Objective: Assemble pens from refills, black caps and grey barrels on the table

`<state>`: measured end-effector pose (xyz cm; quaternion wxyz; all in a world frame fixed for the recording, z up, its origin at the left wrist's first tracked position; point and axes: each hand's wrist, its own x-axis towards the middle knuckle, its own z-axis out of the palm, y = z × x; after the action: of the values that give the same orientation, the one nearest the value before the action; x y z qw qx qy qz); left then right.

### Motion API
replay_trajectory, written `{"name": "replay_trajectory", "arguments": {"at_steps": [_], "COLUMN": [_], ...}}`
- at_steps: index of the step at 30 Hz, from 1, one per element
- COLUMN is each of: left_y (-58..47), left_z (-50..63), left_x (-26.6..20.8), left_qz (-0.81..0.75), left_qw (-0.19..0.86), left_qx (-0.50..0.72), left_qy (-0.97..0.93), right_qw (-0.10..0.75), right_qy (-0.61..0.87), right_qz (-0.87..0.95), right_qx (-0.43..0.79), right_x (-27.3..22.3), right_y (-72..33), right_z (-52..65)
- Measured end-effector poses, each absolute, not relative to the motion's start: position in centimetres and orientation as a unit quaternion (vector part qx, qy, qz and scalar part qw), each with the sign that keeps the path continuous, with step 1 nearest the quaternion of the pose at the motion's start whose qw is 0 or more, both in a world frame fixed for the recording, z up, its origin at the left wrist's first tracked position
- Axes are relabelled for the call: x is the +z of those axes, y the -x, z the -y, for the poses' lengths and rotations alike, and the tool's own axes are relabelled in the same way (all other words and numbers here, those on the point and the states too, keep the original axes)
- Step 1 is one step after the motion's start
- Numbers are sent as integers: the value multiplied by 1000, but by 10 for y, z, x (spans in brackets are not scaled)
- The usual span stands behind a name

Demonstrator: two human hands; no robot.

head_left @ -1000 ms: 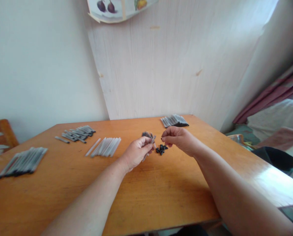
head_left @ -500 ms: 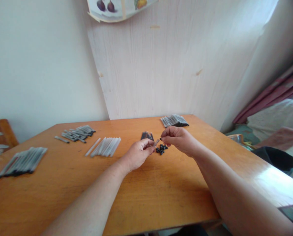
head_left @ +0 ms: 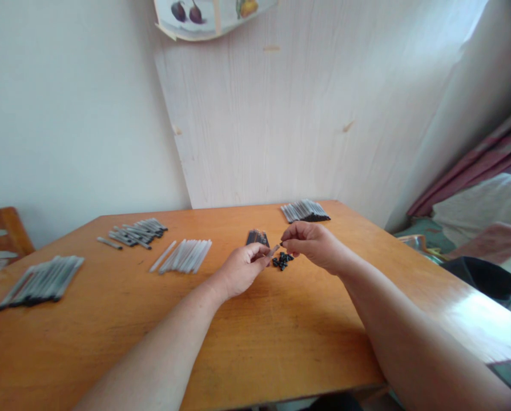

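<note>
My left hand (head_left: 244,268) is closed on a thin translucent pen barrel (head_left: 274,250), its free end pointing up toward the right. Close to that end, the fingertips of my right hand (head_left: 310,242) pinch a tiny black plug (head_left: 281,244); whether plug and barrel touch is too small to tell. Just below the hands lies a small heap of black plugs (head_left: 283,261) on the table. Behind my left fingers is a bundle of dark thin sticks (head_left: 257,236), partly hidden.
On the wooden table (head_left: 238,354) lie white tubes (head_left: 186,256) left of my hands. Black-ended tubes lie in a far-left pile (head_left: 137,233), a near-left row (head_left: 43,279) and a back-right row (head_left: 305,210). A chair (head_left: 9,231) stands left, a black bin (head_left: 480,279) right.
</note>
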<state>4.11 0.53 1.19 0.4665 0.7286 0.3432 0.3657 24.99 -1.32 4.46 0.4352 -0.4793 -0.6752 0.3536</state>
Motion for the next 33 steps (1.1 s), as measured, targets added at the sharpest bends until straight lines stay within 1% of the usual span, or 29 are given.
{"name": "replay_trajectory", "arguments": {"at_steps": [6,17,29,33], "left_y": [-41,-42,-42,-43], "left_z": [-5,-4,-1,0], "left_x": [10,13,17,21], "left_qz": [-349,-343,-354,-362], "left_qw": [437,430,419,418], "left_qx": [362,353,322,316], "left_qy": [-746,-757,-771,-771], "right_qw": [420,404,400,403], "right_qy": [481,487,482,471], "right_qz": [689,709,712,707], "right_qx": [343,311,318,342], "right_x": [44,37,35,36], "right_y": [-249,-252,-252,-250], "right_z": [14,10,8,9]}}
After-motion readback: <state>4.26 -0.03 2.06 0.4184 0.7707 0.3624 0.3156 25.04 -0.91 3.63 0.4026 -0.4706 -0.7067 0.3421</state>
